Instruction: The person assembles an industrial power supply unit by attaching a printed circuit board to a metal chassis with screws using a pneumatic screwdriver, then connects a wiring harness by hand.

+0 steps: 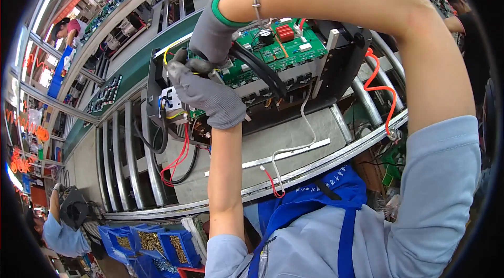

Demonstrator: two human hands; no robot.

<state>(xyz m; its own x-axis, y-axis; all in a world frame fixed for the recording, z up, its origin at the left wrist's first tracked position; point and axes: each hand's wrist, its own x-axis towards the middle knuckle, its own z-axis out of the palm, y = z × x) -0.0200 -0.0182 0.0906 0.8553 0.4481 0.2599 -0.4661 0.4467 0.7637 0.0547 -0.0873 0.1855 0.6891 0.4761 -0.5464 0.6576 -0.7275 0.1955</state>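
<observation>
A metal-framed electrical unit with a green circuit board (310,47) sits on the roller conveyor in front of me. Both my hands wear grey gloves and meet at the board's left end, beside a yellow wire (167,53). My left hand (207,94) comes from below, its fingers pinched together. Reaching over from the far side, my right hand (212,39) bends down with curled fingers, close against the left fingertips. Whatever they grip is hidden. Thick black cables (260,70) run across the board by the right hand. A white switch-like block (170,98) is below the left fingers.
Metal rollers (122,152) lie to the left. Red wires (181,157) and a grey cable (311,125) hang from the unit's front. A coiled red hose (386,89) is at the right. Blue bins (176,249) of small brass-coloured parts stand lower left, near another person (65,228).
</observation>
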